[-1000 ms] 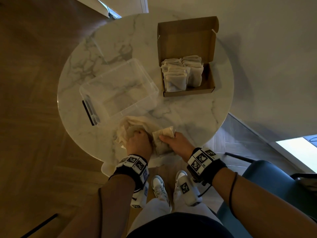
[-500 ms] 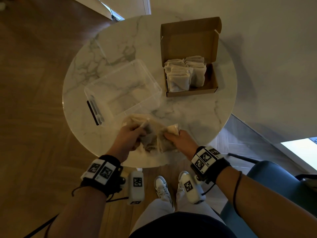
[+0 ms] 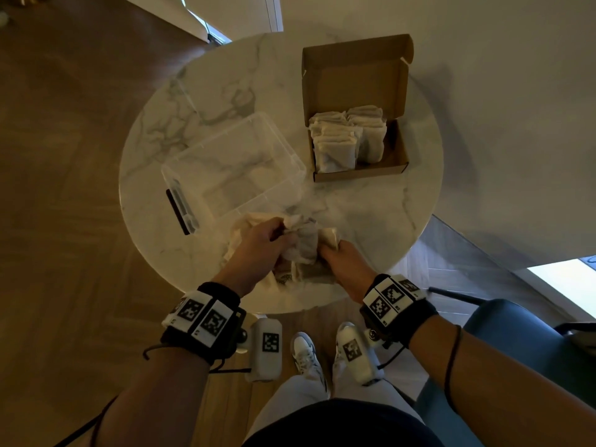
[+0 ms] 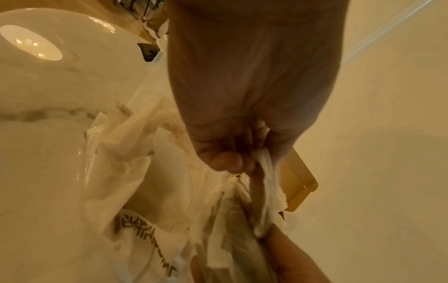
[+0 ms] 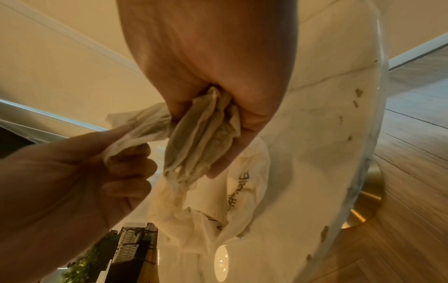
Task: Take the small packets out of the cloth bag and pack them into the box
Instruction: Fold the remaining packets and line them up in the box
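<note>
Near the table's front edge my right hand point(image 3: 329, 250) grips a bundle of small beige packets point(image 5: 201, 137) in its fist. My left hand point(image 3: 283, 232) pinches the top of one more packet point(image 5: 138, 124) right against that bundle. The cream cloth bag point(image 3: 240, 227), with dark print point(image 4: 135, 220), lies crumpled on the table under both hands. The open cardboard box point(image 3: 395, 162) stands at the back right, its lid up. Several packets point(image 3: 338, 146) stand in rows in its left part, and its right end is bare.
A clear plastic tub point(image 3: 232, 169) with a dark handle sits left of the box, just behind the bag. The round marble table point(image 3: 371, 214) ends close to my hands. A blue chair point(image 3: 516, 333) is at the lower right, a wall behind the table.
My left hand has come out of the bag and risen toward the right hand with a packet pinched in it. The right hand has kept its bundle and barely moved.
</note>
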